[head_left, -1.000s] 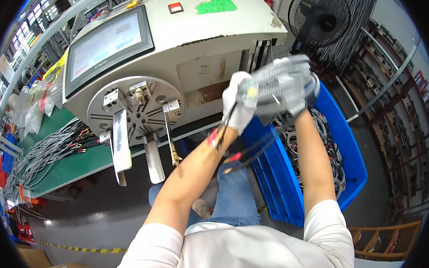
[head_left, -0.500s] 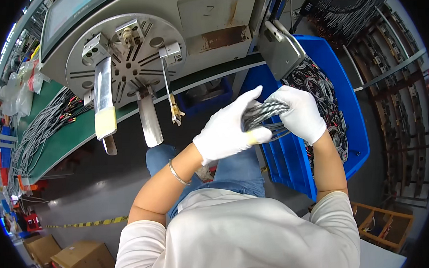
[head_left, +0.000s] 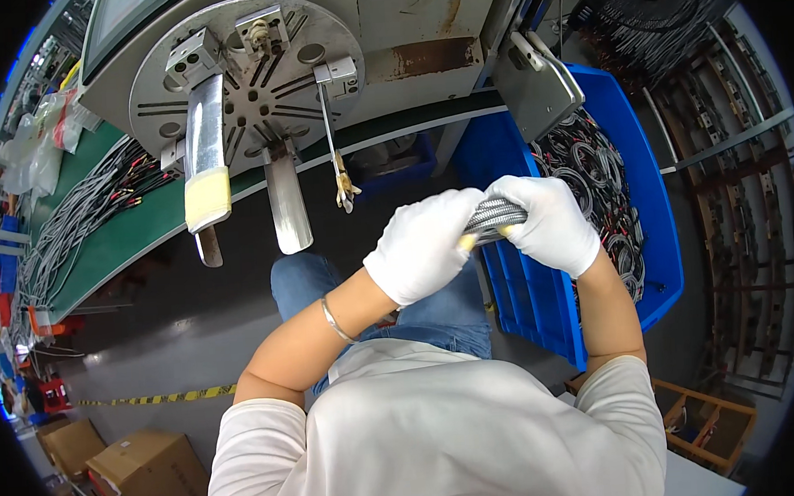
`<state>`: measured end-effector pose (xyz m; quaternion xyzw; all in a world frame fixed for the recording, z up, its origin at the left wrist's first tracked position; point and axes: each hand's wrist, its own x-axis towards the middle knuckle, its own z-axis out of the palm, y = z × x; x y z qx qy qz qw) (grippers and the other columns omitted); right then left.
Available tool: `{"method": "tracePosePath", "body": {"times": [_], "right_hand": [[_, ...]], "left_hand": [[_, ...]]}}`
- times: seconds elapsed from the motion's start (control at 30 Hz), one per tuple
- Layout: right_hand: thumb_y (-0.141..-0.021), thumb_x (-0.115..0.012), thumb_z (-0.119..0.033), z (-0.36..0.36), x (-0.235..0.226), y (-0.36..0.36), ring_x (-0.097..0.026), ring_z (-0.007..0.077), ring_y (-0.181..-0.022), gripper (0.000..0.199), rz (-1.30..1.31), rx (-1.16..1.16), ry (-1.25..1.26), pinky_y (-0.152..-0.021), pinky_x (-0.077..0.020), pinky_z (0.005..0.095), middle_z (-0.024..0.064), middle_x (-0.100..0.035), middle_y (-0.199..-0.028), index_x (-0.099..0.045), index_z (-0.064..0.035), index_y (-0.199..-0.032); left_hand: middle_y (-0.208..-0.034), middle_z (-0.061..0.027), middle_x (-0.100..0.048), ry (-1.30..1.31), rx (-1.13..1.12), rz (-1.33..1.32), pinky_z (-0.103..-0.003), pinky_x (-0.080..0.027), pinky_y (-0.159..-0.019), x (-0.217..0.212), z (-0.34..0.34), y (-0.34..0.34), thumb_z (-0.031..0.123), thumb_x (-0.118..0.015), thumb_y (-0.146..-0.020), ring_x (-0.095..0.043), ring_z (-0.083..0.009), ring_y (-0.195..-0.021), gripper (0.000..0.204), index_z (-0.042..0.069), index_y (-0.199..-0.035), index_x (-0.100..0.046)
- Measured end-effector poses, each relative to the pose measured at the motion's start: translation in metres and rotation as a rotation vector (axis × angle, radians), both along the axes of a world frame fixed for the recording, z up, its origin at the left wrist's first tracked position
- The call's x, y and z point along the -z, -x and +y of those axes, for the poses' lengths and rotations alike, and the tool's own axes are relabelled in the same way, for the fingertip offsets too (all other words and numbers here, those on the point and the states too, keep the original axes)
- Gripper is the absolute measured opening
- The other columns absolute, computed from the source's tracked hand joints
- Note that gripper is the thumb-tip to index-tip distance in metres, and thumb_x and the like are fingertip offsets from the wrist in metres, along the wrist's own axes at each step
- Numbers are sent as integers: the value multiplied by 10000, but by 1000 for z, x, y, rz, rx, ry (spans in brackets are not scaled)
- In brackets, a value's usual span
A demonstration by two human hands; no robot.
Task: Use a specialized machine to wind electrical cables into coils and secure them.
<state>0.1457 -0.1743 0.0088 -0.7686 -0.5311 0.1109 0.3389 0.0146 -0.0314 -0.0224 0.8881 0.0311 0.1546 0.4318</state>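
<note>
Floor [head_left: 174, 358]: grey, pale light reflections at left. Yellow-and-black tape [head_left: 158, 398] crosses it, near left. Cardboard boxes [head_left: 157, 467] stand beyond the tape, nearer still. Green-topped bench [head_left: 110, 254] at far left. Right side: tall dark rack [head_left: 740, 257], metal rail [head_left: 733, 143] before it. Near right: wooden divided tray [head_left: 736, 403].

The cable [head_left: 497, 212] is grey and shiny, with a fine pattern of light and dark on it. It is bunched up — a few strands lie side by side, packed close like a thick rope. The part that shows bends up a little in the middle, like a small bridge. It is up in the air between the left hand [head_left: 425, 242] and the right hand [head_left: 550, 226] — each one grips a side of it. The hands hide the rest, so its whole shape is hard to tell.
</note>
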Motion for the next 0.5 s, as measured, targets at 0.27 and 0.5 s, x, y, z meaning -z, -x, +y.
{"method": "tracePosePath", "body": {"times": [0.27,0.5], "right_hand": [[-725,-674,3,2,-4,-5,-598,201,-555,103,39,67,-56,-542,-468,284,112,-601,-687,-610,-20,-803],[-723,-735,-99,11,-1,8,-553,271,-517,198,-385,-125,-35,-492,-443,317,99,-560,-632,-544,-51,-704]], "left_hand": [[-749,-80,-638,525,39,289,-294,-504,-620,11,19,9,41,-665,-784,-636,-159,-653,150,16,-929,-639],[-636,-1,-590,144,62,191,-266,-462,-545,9,13,3,116,-699,-812,-531,-74,-577,119,5,-811,-655]]}}
